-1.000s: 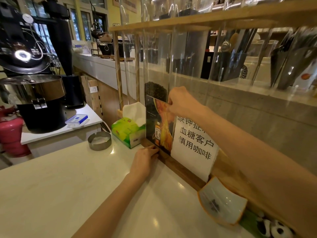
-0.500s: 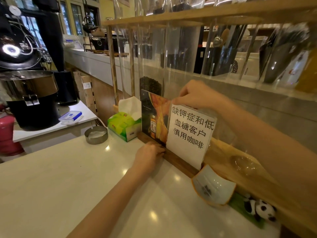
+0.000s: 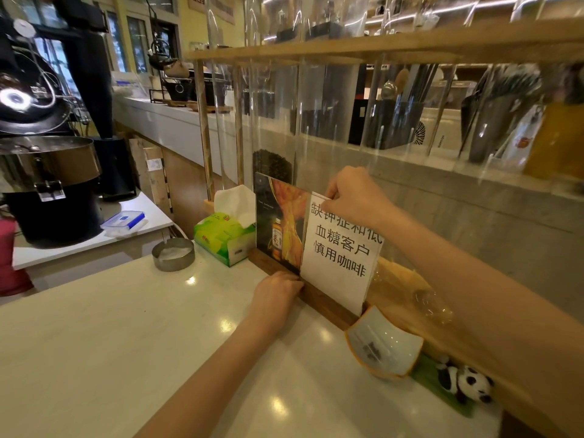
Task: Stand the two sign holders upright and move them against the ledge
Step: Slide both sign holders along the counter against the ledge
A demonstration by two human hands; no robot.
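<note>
Two sign holders stand upright side by side at the counter's back. The left one shows a dark picture sign with an orange bottle. The right one holds a white sign with black Chinese characters. Both rise from a dark wooden base that lies along the wooden ledge. My right hand pinches the top left corner of the white sign. My left hand rests on the counter with its fingers closed against the front of the wooden base.
A green tissue box sits left of the signs, a round metal ashtray further left. A white and orange dish and a panda toy lie to the right. Clear tubes hang from a wooden rack overhead. A roaster stands far left.
My right hand has shifted from the picture sign's top edge to the white sign's top corner. The white sign now stands straighter. My left hand has stayed at the base.
</note>
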